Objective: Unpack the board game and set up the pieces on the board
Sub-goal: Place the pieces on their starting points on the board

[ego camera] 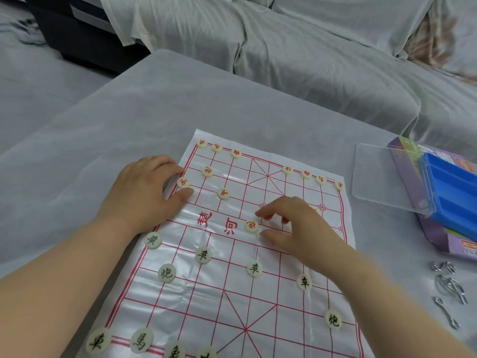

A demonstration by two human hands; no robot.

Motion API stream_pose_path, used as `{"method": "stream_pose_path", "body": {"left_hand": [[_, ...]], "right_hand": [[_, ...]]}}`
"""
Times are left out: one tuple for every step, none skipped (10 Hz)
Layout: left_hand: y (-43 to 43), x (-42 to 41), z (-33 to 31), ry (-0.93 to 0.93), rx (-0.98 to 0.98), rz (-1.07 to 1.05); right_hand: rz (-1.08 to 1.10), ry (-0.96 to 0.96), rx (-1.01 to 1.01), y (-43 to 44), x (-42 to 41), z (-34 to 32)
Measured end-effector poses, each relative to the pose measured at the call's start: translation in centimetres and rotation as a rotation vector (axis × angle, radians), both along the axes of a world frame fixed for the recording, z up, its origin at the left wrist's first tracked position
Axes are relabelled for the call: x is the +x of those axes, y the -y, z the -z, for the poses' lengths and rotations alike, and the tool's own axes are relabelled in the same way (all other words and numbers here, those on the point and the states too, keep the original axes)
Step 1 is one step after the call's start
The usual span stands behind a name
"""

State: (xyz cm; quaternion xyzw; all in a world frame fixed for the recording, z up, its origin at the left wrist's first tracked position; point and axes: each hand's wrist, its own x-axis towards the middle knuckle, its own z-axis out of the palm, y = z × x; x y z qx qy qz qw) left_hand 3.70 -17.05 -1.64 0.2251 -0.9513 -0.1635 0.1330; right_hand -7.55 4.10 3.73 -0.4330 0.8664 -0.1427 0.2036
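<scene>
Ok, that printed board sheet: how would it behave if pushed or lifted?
Probably floppy: the board sheet shows creases and ripples. Likely light and apt to slide: the left hand presses its edge, seemingly steadying it. Its gloss suggests thin plastic.

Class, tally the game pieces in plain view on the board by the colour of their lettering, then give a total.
Red-lettered pieces: 11
Black-lettered pieces: 10, one of them cut off by the frame's bottom edge
Total: 21
The right hand may hide more.
</scene>
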Motion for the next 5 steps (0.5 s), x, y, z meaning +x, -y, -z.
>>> {"method": "stream_pose_path", "body": {"left_hand": [[-0.1, 0.0, -0.1, 0.009, -0.008, 0.0], [-0.1, 0.0, -0.1, 0.009, -0.017, 0.001], [-0.1, 0.0, -0.2, 0.013, -0.01, 0.0], [0.0, 0.0, -0.2, 0.01, -0.015, -0.004], [-0.1, 0.0, -0.3, 0.018, -0.016, -0.009]], "right_hand": [[-0.015, -0.02, -0.003, 0.1, 0.5, 0.5], [-0.056, -0.052, -0.001, 0.7, 0.6, 1.0], [-0.068, -0.075, -0.009, 0.9, 0.4, 1.3], [-0.067, -0.078, -0.017, 1.0, 0.3, 1.5], [-0.054, -0.089, -0.04, 0.7, 0.3, 1.5]]}}
